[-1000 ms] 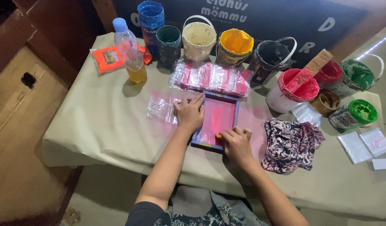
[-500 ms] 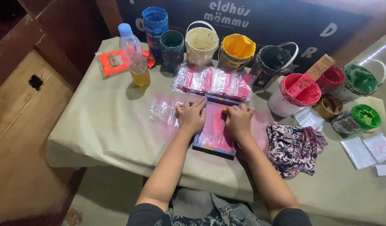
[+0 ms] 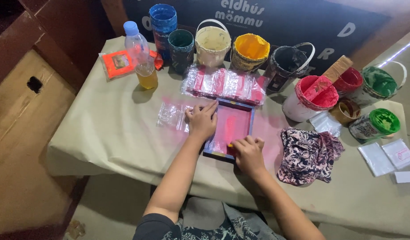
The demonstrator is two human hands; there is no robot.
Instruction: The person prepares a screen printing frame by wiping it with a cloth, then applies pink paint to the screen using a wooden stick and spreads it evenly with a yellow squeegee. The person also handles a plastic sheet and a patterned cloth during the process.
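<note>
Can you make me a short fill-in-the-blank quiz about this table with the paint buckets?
1. Both hands rest on the small frame, whose screen is stained ____.
2. The left hand sits on the frame's ____ edge.
3. The bucket between the cream bucket and the black bucket holds ____ paint.
4. The patterned cloth lies to the ____ of the right hand.

Missing words: pink; left; yellow; right

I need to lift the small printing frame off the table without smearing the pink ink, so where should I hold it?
Grip the frame by its two long outer side bars, coming from above. It lies flat, its middle is wet pink mesh, and the bars are raised and narrow. The left hand already rests on the left bar and the right hand on the near right corner. Probably keep fingers off the inside.
</note>
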